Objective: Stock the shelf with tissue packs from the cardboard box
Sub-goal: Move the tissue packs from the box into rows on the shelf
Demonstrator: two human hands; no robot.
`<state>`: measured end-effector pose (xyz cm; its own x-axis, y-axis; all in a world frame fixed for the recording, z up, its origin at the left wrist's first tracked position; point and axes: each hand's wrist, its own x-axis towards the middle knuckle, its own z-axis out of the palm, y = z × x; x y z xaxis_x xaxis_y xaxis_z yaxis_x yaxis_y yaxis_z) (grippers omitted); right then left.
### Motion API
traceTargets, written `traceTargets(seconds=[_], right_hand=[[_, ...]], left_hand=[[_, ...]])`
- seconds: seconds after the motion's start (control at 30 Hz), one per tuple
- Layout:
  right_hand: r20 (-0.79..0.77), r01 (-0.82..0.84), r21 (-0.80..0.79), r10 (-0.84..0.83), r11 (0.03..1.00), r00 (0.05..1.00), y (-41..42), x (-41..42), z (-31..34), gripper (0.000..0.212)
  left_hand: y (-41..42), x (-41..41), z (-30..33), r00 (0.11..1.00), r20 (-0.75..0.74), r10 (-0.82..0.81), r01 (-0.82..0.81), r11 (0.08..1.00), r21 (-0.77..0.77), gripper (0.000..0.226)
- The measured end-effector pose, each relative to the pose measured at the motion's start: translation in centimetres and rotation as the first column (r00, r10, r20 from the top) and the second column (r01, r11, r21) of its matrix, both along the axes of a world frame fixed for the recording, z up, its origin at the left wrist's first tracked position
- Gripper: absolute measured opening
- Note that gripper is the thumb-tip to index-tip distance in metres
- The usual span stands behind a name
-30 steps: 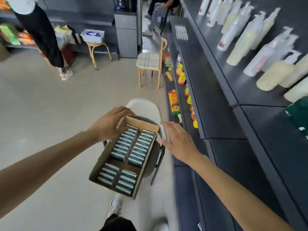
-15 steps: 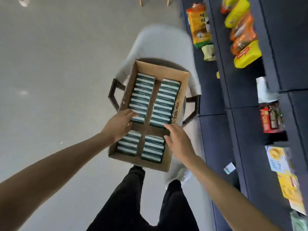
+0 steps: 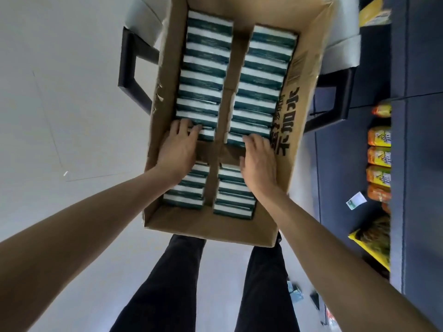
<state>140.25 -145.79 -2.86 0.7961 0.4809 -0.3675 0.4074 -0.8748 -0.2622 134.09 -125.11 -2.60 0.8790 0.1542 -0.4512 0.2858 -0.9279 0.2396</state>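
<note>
Gray floor lies under a brown cardboard box full of green-and-white tissue packs; the left hand and right hand rest flat on them, fingers straight.

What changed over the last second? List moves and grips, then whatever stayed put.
Both hands came down into the cardboard box: left hand and right hand now lie on the tissue packs either side of the divider. Nothing lifted. Box remains on the chair.

Pale chair carries open cardboard box — dark shelf holds snack packets.
</note>
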Motion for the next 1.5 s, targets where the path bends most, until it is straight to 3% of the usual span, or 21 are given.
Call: traceTargets(seconds=[0.17, 0.37, 0.47, 0.77, 0.83, 1.07, 1.27, 1.4, 1.5], right_hand=[[0.093, 0.017, -0.083, -0.009, 0.996, 0.996, 0.7, 0.5, -1.4, 0.052], [0.113, 0.042, -0.137, -0.027, 0.990, 0.993, 0.9, 0.6, -1.6, 0.028], [0.120, 0.052, -0.125, -0.036, 0.991, 0.992, 0.8, 0.6, -1.2, 0.027], [0.160, 0.035, 0.093, -0.049, 0.995, 0.986, -0.5, 1.3, 4.4, 0.029], [0.163, 0.046, 0.160, -0.073, 0.986, 0.984, -1.0, 1.8, 7.1, 0.030], [0.276, -0.005, 0.298, -0.081, 0.955, 0.958, -3.2, 3.7, 20.0, 0.041], [0.403, -0.039, 0.390, -0.132, 0.920, 0.906, -6.2, 5.4, 34.4, 0.044], [0.511, -0.025, 0.357, -0.173, 0.934, 0.842, -9.7, 6.2, 43.3, 0.036], [0.563, 0.018, 0.328, -0.211, 0.944, 0.799, -13.2, 6.8, 48.4, 0.042]], left_hand=[[0.2, 0.5, -1.3, 0.994, 0.039, -0.100, 0.095, 0.990, 0.103, 0.056], [0.3, 1.0, -1.9, 0.992, 0.016, -0.123, 0.119, 0.980, 0.158, 0.041], [0.3, 1.0, -1.5, 0.992, 0.045, -0.121, 0.112, 0.980, 0.162, 0.038], [-0.3, 1.5, 5.0, 0.995, 0.057, -0.083, 0.080, 0.995, 0.051, 0.066], [-0.1, 1.8, 7.8, 0.993, 0.086, -0.087, 0.086, 0.996, 0.016, 0.070], [0.5, 4.0, 21.2, 0.922, 0.343, -0.182, 0.207, 0.978, -0.036, 0.055], [-1.1, 7.2, 35.4, 0.814, 0.528, -0.241, 0.311, 0.949, -0.048, 0.040], [-3.5, 10.1, 43.2, 0.716, 0.602, -0.355, 0.453, 0.891, -0.013, 0.048], [-6.0, 12.6, 47.8, 0.625, 0.663, -0.411, 0.538, 0.843, 0.016, 0.052]])
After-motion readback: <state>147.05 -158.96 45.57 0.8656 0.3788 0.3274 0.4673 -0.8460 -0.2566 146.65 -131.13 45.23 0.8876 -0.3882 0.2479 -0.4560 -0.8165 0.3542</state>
